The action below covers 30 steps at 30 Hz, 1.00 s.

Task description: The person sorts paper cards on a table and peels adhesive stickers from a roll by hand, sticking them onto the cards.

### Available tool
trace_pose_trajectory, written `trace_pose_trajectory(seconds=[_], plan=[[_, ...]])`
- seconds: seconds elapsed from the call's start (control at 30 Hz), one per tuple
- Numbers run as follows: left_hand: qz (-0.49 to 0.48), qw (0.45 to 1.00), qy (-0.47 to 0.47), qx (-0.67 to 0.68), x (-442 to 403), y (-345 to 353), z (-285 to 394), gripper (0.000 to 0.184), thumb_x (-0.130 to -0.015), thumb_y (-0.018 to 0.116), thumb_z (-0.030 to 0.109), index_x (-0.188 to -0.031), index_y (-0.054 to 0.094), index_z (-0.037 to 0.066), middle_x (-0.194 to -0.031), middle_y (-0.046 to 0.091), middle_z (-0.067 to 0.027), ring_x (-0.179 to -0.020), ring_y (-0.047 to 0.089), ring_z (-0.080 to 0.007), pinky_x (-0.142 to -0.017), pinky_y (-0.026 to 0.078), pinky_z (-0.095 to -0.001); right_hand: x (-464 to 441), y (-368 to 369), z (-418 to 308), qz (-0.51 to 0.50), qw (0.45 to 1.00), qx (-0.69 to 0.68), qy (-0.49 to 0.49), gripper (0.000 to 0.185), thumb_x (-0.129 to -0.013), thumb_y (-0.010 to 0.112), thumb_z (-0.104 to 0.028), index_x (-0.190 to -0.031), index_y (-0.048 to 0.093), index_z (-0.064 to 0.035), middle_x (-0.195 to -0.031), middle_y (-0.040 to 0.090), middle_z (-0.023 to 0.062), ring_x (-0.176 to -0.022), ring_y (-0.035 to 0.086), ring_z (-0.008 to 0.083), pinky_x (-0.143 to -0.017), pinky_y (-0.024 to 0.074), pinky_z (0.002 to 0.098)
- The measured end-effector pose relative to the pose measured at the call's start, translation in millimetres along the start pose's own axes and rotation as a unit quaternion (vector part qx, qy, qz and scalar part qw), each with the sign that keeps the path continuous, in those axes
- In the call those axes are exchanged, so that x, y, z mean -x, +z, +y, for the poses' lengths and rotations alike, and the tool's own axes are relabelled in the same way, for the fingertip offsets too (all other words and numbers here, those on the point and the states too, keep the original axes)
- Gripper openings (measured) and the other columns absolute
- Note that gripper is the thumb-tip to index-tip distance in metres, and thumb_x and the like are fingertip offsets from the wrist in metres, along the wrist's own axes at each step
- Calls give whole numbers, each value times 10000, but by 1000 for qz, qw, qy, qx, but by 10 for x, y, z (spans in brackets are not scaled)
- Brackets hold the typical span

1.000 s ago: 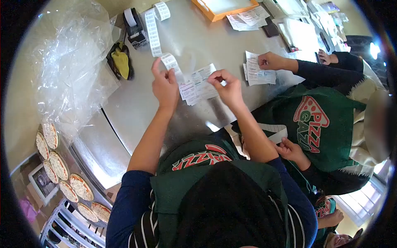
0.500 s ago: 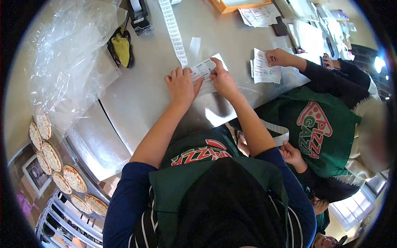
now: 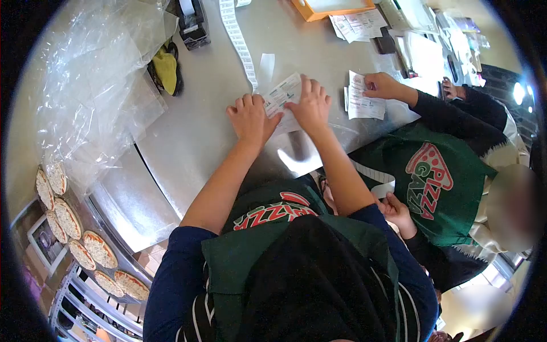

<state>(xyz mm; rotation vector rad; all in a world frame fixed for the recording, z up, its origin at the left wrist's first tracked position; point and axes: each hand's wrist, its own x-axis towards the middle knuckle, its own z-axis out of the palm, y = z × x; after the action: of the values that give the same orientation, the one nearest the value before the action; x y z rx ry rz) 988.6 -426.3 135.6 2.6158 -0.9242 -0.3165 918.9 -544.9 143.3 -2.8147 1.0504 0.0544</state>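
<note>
On the metal table lies a printed paper slip [image 3: 284, 93], tilted, with a second sheet partly under it. My left hand [image 3: 252, 118] rests over its left edge, fingers laid forward and thumb pointing inward. Fingers stretched out, my right hand [image 3: 310, 105] presses flat on its right side, the thumb touching the print. Neither hand grips anything. A long strip of small printed labels [image 3: 235, 37] runs down to the slip's upper left, close to my left fingers. A short whitish strip [image 3: 266, 67] lies just beyond the slip.
A co-worker's hand [image 3: 387, 86] touches a stack of printed slips [image 3: 364, 102] on my right; their other hand [image 3: 399, 214] holds a label strip [image 3: 383, 188]. Clear plastic bags [image 3: 97, 85], a tape dispenser [image 3: 194, 28] and several pizza bases [image 3: 99, 249] are leftward. An orange box [image 3: 313, 12] sits ahead.
My right hand has gone from bent fingers at the slip's upper right corner to lying flat across its right side. My left hand stays nearly in place. The co-worker's hand has shifted slightly.
</note>
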Motion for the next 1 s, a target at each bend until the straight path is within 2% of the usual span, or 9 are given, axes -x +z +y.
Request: trace_pose_trajectory(seconds=[0.1, 0.2, 0.27, 0.4, 0.47, 0.63, 0.73, 0.9, 1.0], plan=[[0, 1000, 24, 18, 30, 4, -51, 436, -619, 659, 474, -869, 552, 134, -895, 513, -40, -903, 453, -215, -770, 287, -416, -178, 96, 246, 78, 996, -50, -1, 670, -553, 747, -200, -1146, 452, -94, -993, 550, 123, -933, 520, 267, -743, 416, 383], [22, 998, 43, 42, 20, 26, -189, 333, -679, 641, 356, -881, 571, 101, -884, 544, -51, -891, 473, -214, -771, 308, -405, -346, 134, 455, -50, 960, -257, 99, 479, -579, 723, -134, -1020, 545, -74, -859, 603, 107, -818, 569, 257, -720, 439, 362], [37, 964, -11, 262, -16, 175, -417, 239, -749, 588, 219, -933, 576, 67, -824, 572, -63, -795, 518, -183, -736, 367, -345, -361, 58, 504, -28, 939, -332, 83, 299, -600, 698, -126, -876, 601, -61, -702, 618, 93, -687, 599, 245, -638, 467, 339], [-11, 903, -109, 416, -29, -161, -579, 283, -781, 539, 89, -1055, 525, 24, -771, 587, -65, -694, 530, -130, -662, 405, -248, -308, -6, 561, -28, 951, -295, 89, 265, -611, 690, -135, -851, 597, -68, -704, 620, 77, -662, 603, 238, -605, 473, 337], [59, 835, -114, 534, -54, -211, -615, 366, -789, 531, 41, -1146, 456, 9, -775, 589, -62, -659, 506, -84, -614, 396, -190, -282, 21, 523, 24, 967, -252, 18, 245, -620, 686, -142, -837, 594, -75, -710, 620, 74, -673, 603, 238, -618, 471, 343], [39, 790, -180, 585, -21, -408, -656, 398, -788, 556, 48, -1160, 428, -10, -835, 600, -68, -706, 513, -79, -626, 395, -196, -268, 66, 255, 97, 977, -191, -4, 219, -620, 680, -147, -814, 601, -82, -700, 614, 83, -668, 598, 256, -625, 466, 351], [26, 768, -191, 610, 22, -539, -729, 362, -789, 564, 61, -1123, 452, -25, -848, 601, -65, -721, 516, -76, -624, 394, -200, -269, -68, 300, 32, 956, -290, 0, 199, -610, 685, -146, -779, 612, -70, -680, 611, 102, -648, 597, 252, -622, 467, 344], [20, 763, -178, 621, 55, -671, -733, 262, -790, 565, 80, -1026, 507, -16, -821, 596, -47, -682, 497, -63, -597, 380, -201, -369, -558, 653, 1, 879, -475, 28, 130, -732, 611, -48, -784, 518, 28, -630, 541, 26, -566, 491, 71, -509, 402, 229], [-13, 768, -178, 615, 30, -707, -678, 182, -788, 568, 92, -943, 529, 7, -789, 583, -28, -644, 476, -57, -579, 368, -198, -760, -821, 1103, 141, 908, -394, 18, 128, -745, 605, -57, -807, 521, 19, -672, 566, 44, -598, 508, 72, -543, 417, 225]])
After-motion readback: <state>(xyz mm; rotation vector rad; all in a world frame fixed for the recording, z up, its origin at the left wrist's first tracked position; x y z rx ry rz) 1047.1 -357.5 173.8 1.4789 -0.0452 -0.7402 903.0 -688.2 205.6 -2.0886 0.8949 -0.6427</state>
